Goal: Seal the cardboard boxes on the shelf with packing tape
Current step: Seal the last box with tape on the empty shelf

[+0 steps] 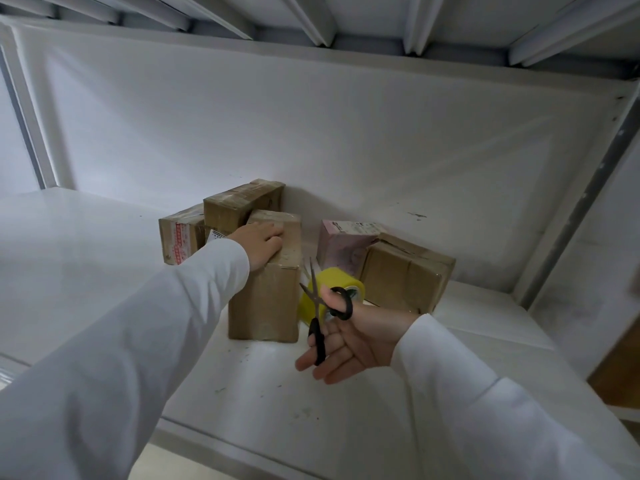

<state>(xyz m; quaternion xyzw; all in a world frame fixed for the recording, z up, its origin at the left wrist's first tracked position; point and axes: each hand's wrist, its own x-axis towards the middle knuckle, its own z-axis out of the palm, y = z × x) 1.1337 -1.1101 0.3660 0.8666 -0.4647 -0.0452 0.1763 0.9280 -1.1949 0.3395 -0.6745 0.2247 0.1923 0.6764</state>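
Head view: left hand (265, 244) flat on box (268, 289); right hand (349, 341) holds scissors (317, 317), tape roll (341, 280) behind.

Long white sleeves (138, 323) on both arms (loose, faintly creased) — bare hands.

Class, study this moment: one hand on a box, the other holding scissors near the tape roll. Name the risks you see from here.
1. The scissors are open, blades up, with only the right hand's thumb through a loop; they might slip or nick the left hand.
2. The left hand rests on the tall box; a push may tip it.
3. The tape roll sits behind the scissors, so reaching for it risks a snag.
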